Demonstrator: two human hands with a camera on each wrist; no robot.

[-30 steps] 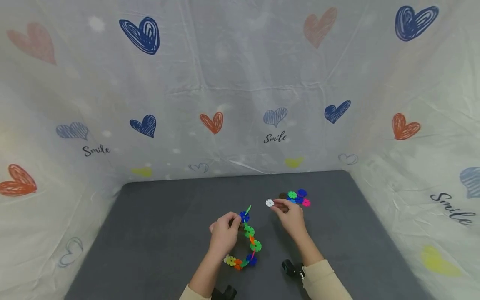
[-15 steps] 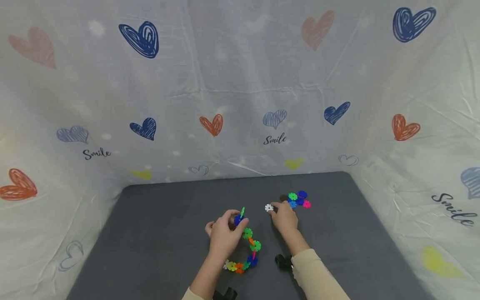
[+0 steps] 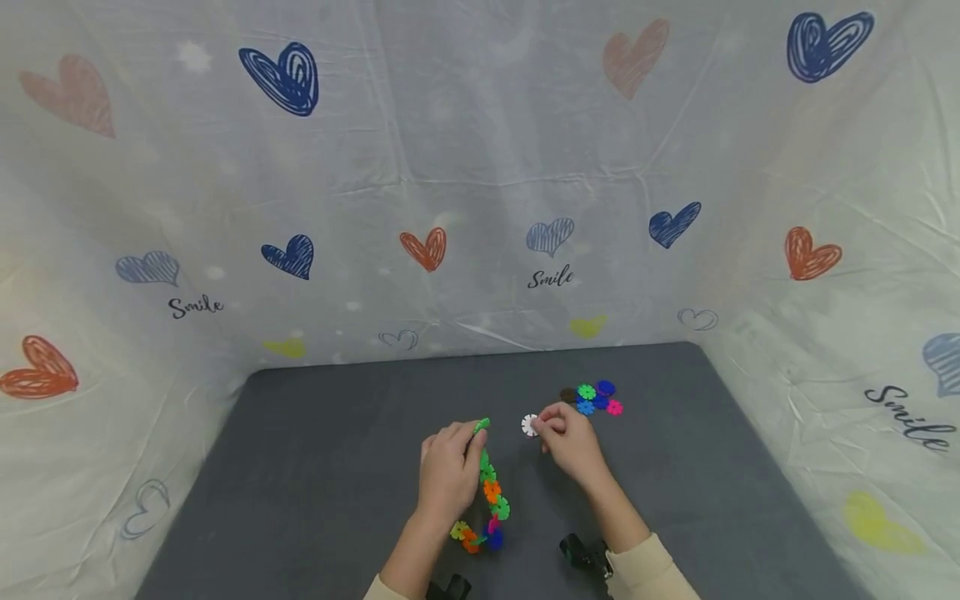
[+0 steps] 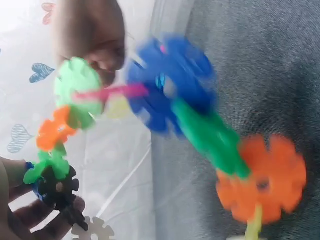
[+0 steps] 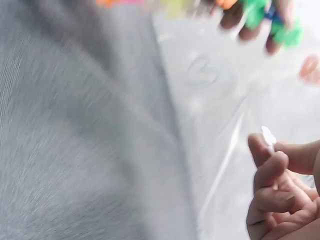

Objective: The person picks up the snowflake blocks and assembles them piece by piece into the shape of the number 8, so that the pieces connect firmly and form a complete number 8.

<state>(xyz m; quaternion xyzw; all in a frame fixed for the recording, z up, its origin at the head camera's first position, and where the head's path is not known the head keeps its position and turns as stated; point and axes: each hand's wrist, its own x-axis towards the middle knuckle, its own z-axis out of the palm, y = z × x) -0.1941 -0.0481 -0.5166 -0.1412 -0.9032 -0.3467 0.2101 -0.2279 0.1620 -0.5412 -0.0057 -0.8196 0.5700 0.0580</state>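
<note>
My left hand (image 3: 448,475) grips one end of a chain of linked plastic snowflake discs (image 3: 492,492), in green, orange, blue, pink and yellow. Most of the chain hangs in a curve below the hand; in the left wrist view a large blue disc (image 4: 172,85) and an orange disc (image 4: 262,177) dangle close to the camera, blurred. A green disc (image 3: 482,426) sticks out above the left fingers. Between thumb and fingertips, my right hand (image 3: 573,442) pinches a single white snowflake disc (image 3: 529,425), apart from the chain and to its right.
Behind the right hand, a small pile of loose discs (image 3: 600,398) in brown, green, blue and pink lies on the dark grey table (image 3: 337,467). A pale curtain (image 3: 480,167) printed with hearts surrounds the table. Black wrist camera mounts (image 3: 585,554) sit under the forearms.
The right hand has moved the white disc slightly left and nearer, toward the chain. The left hand has shifted its grip up over the blue disc, and the hanging chain has swung a little left.
</note>
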